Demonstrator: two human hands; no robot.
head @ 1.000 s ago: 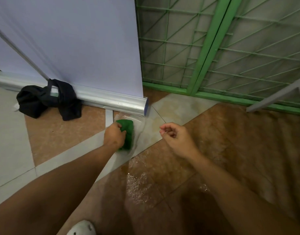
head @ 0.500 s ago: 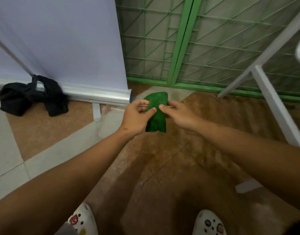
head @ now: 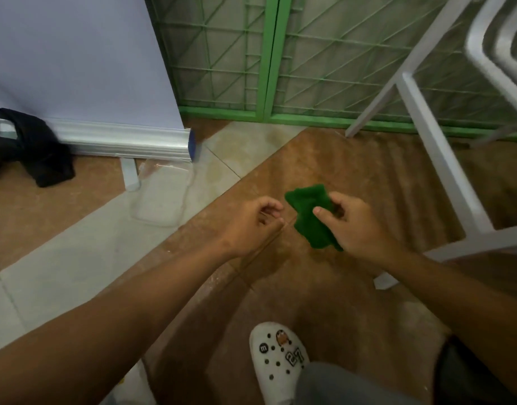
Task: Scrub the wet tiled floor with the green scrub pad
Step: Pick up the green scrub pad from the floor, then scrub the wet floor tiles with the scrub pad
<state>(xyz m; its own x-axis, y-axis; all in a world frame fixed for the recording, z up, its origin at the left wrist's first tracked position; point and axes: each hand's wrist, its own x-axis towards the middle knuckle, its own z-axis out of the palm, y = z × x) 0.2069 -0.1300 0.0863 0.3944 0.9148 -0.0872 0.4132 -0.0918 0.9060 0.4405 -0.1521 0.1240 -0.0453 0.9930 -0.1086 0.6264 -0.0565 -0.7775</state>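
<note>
My right hand grips the green scrub pad above the brown tiled floor, thumb across the pad's face and fingers behind it. The pad hangs bent, its lower end pointing down. My left hand hovers just left of the pad with fingers loosely curled, holding nothing and not touching the pad. The brown tiles below look damp with pale residue.
A clear plastic tray lies on the pale tile near a banner stand's silver base. A black cloth sits at left. A green metal grille stands behind; a white plastic chair is at right. My white clog is below.
The pad was lifted from the clear tray by my left hand, passed between both hands, and is now held by my right hand alone. My left hand has let go.
</note>
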